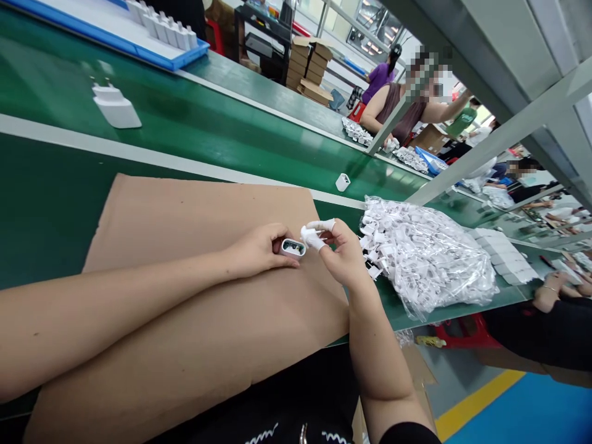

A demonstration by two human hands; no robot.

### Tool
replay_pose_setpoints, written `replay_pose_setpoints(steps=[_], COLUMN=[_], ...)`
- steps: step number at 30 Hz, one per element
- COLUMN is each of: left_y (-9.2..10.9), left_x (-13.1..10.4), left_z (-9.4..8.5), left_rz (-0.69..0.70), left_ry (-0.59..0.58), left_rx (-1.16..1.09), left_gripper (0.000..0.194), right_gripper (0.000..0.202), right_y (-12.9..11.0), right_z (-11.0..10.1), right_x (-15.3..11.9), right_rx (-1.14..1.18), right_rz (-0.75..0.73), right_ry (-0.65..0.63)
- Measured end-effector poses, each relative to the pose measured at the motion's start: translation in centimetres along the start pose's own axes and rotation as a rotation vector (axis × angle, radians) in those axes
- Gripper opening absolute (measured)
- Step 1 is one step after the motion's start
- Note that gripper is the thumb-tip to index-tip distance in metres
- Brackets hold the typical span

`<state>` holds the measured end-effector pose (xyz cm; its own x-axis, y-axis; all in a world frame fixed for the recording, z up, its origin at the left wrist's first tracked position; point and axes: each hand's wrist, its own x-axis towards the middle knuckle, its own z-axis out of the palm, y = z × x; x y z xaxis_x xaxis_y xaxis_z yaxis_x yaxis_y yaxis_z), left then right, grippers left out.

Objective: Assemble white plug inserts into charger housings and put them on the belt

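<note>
Over the cardboard sheet (208, 216), my left hand (261, 250) grips a white charger housing (293, 248), its open end facing up and showing parts inside. My right hand (342, 253) pinches a small white plug piece with metal pins (311, 235) just to the right of the housing. White finger covers are on the thumb and a finger of that hand. The plug piece and the housing are very close together; whether they touch I cannot tell. To the right lies a clear plastic bag full of white plug pieces (430, 253), some spilling out of its near side.
On the green conveyor are a white charger with pins (115, 106) and a small white housing (343, 182). A blue-edged tray (139, 46) with several upright chargers stands at the far left. White pieces (504, 256) lie in rows beyond the bag. Another person's hand (550, 290) is at right.
</note>
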<state>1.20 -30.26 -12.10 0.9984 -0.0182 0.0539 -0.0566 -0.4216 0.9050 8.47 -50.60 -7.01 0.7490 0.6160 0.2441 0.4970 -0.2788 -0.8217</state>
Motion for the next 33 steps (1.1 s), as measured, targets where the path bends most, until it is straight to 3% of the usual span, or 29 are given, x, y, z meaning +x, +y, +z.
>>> replay_pose_setpoints(steps=[8, 14, 22, 26, 30, 33], left_y=[0.4, 0.6, 0.0, 0.1, 0.6, 0.6], left_x=[-0.1, -0.1, -0.2, -0.5, 0.2, 2.5], left_z=[0.0, 0.0, 0.3, 0.6, 0.3, -1.8], left_rz=[0.045, 0.042, 0.003, 0.008, -0.032, -0.107], left_ry=[0.001, -0.01, 0.016, 0.046, 0.025, 0.146], left_rx=[-0.029, -0.051, -0.065, -0.029, 0.01, 0.005], left_gripper=[0.038, 0.04, 0.04, 0.041, 0.047, 0.051], right_gripper=[0.038, 0.04, 0.027, 0.033, 0.066, 0.062], right_y=[-1.0, -1.1, -2.5, -1.5, 0.5, 1.7], right_z=[1.0, 1.7, 2.2, 2.6, 0.9, -2.1], right_x=[-0.6, -0.5, -0.1, -0.3, 0.1, 0.5], right_rx=[-0.355, -0.5, -0.736, -0.607, -0.28, -0.456], right_rz=[-0.19, -0.169, -0.083, -0.026, -0.021, 0.044], right_ry=[-0.158, -0.159, -0.152, -0.107, -0.063, 0.132])
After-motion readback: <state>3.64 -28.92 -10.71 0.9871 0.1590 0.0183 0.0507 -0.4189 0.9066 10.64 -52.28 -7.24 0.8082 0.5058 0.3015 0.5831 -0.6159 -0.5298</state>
